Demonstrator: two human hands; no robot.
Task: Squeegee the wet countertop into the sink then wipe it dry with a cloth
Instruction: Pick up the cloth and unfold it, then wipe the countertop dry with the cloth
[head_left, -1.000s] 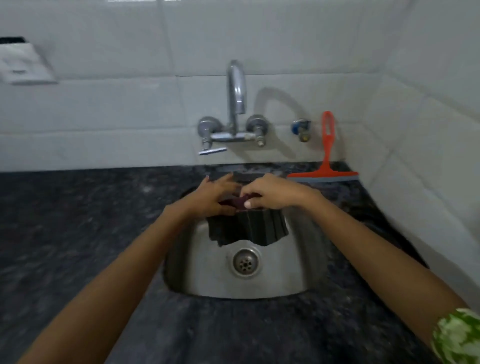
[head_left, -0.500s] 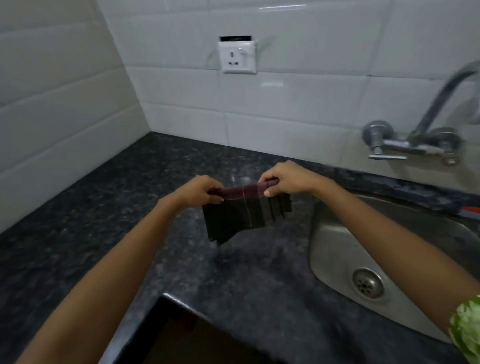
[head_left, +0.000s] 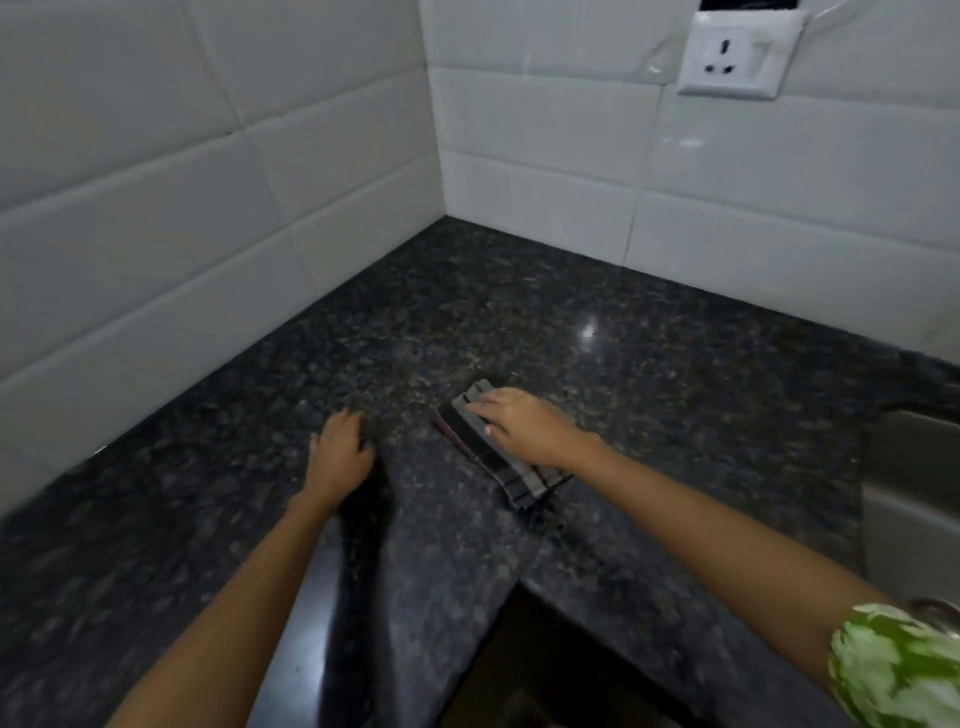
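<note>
A folded dark striped cloth (head_left: 475, 447) lies flat on the dark speckled granite countertop (head_left: 519, 322). My right hand (head_left: 524, 426) rests palm down on top of it, fingers spread over the cloth's far end. My left hand (head_left: 340, 449) lies on the bare countertop to the left of the cloth, fingers loosely curled, holding nothing. The steel sink (head_left: 909, 499) shows only as a strip at the right edge. The squeegee is out of view.
White tiled walls meet in a corner (head_left: 439, 208) behind the countertop. A white wall socket (head_left: 737, 57) sits high on the back wall. A dark gap (head_left: 545, 670) opens below the countertop's inner front corner.
The view has swung left from the sink to the corner countertop. The cloth, held up between both hands before, now lies flat under my right hand. My left hand has let go.
</note>
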